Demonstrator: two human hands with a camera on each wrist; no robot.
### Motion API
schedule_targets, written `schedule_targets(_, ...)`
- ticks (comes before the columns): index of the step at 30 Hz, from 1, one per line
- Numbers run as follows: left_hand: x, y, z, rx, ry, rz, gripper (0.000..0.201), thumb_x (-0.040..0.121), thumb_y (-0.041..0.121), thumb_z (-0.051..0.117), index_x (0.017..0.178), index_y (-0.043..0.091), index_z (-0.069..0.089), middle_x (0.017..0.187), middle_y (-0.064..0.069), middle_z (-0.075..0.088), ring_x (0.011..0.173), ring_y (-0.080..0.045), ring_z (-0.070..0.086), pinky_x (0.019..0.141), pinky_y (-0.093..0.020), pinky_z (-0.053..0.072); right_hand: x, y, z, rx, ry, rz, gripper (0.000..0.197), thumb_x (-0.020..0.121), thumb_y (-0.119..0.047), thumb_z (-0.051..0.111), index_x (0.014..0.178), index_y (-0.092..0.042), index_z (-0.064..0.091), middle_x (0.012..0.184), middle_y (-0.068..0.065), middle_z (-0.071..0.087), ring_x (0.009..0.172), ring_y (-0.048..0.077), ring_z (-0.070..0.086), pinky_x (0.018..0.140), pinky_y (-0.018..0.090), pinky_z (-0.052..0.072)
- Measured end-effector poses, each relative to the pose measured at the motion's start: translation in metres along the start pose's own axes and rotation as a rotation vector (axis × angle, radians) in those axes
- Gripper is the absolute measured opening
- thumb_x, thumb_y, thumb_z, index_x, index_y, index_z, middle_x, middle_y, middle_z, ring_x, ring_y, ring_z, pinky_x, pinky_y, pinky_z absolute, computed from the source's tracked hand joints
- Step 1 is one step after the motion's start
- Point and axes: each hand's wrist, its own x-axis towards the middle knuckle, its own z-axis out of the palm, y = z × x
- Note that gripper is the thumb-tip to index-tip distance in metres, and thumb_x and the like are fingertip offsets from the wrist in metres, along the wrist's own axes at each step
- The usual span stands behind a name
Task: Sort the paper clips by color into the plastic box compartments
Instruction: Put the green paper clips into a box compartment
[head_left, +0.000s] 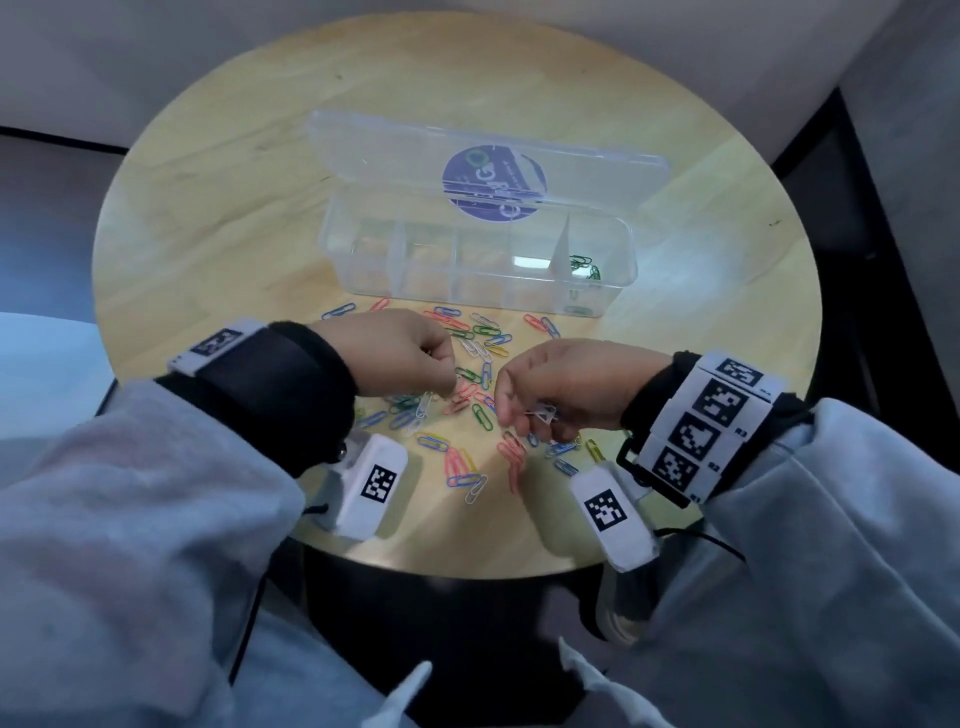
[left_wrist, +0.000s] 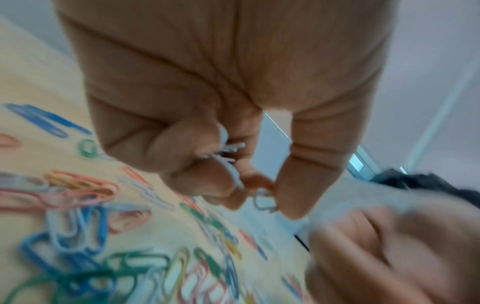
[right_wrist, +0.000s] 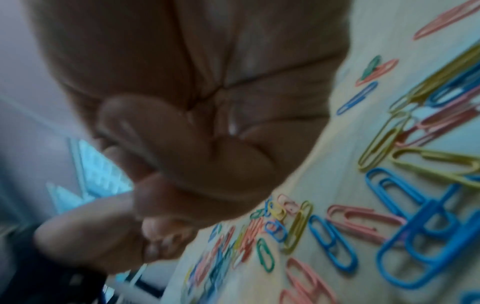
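Coloured paper clips (head_left: 467, 374) lie scattered on the table in front of the clear plastic box (head_left: 615, 293). The box's rightmost compartment holds green clips (head_left: 584, 266); the other compartments look empty. My left hand (head_left: 447, 389) hovers low over the pile with its fingers curled. It holds a bunch of white clips (left_wrist: 230, 151) in the palm and pinches another pale clip (left_wrist: 263, 200) between thumb and forefinger. My right hand (head_left: 524, 421) is close beside it, curled round white clips (head_left: 543, 414). The right wrist view is blurred and shows only curled fingers (right_wrist: 166, 232) over the pile.
The box's lid (head_left: 395, 156) stands open behind it, with a round purple sticker (head_left: 493, 182). The round wooden table (head_left: 208, 234) has bare wood left and right of the box. The table's near edge (head_left: 467, 574) is just below my wrists.
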Motion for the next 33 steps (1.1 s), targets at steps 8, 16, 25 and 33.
schedule_targets(8, -0.008, -0.009, -0.015, -0.665, 0.071, -0.074, 0.026, 0.087, -0.003, 0.048, 0.065, 0.011, 0.048, 0.060, -0.005, 0.048, 0.033, -0.004, 0.043, 0.036, -0.012, 0.031, 0.002, -0.006, 0.030, -0.826, -0.053, -0.084, 0.018, 0.077, -0.027, 0.073, 0.081, -0.027, 0.056, 0.060, -0.008, 0.044, 0.049, 0.001, 0.044, 0.050, 0.018, 0.031)
schedule_targets(16, -0.011, -0.006, -0.013, -0.667, 0.071, -0.081, 0.025, 0.087, -0.003, 0.049, 0.066, 0.011, 0.049, 0.060, -0.004, 0.047, 0.034, -0.005, 0.043, 0.035, -0.012, 0.030, 0.018, 0.002, 0.046, -1.064, 0.008, -0.089, 0.020, 0.080, -0.035, 0.070, 0.090, -0.019, 0.064, 0.063, -0.011, 0.043, 0.059, 0.010, 0.042, 0.049, 0.021, 0.029)
schedule_targets(25, -0.010, -0.001, -0.011, -0.686, 0.046, -0.074, 0.024, 0.072, -0.001, 0.062, 0.060, 0.012, 0.046, 0.060, -0.004, 0.052, 0.035, -0.004, 0.046, 0.035, -0.011, 0.032, 0.013, 0.002, 0.038, -1.071, 0.066, -0.100, 0.012, 0.079, -0.028, 0.068, 0.085, -0.021, 0.060, 0.062, -0.009, 0.043, 0.058, 0.010, 0.043, 0.047, 0.022, 0.028)
schedule_targets(33, -0.010, -0.001, -0.012, -0.655, 0.062, -0.069, 0.032, 0.081, -0.006, 0.056, 0.058, 0.012, 0.044, 0.059, -0.004, 0.054, 0.035, -0.002, 0.046, 0.035, -0.010, 0.033, 0.010, 0.001, 0.034, -1.047, 0.050, -0.116, 0.012, 0.079, -0.029, 0.069, 0.079, -0.022, 0.059, 0.063, -0.009, 0.045, 0.059, 0.007, 0.042, 0.051, 0.021, 0.031)
